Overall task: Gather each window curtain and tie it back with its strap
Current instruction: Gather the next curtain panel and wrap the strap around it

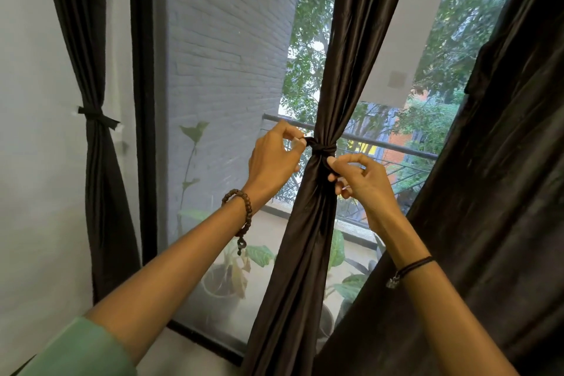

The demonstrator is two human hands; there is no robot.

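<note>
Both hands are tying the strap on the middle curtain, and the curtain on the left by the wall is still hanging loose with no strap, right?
Not quite. The left curtain is already tied with its own strap, as the head view shows. The rest holds: the left hand and right hand pinch the strap around the middle curtain.

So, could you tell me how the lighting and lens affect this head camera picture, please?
In the head view, daylight through the window backlights the dark middle curtain, muting its folds; pale reflections sit on the glass at upper right; the wide lens bows the window frame; both hands, left and right, look sharp.
</note>
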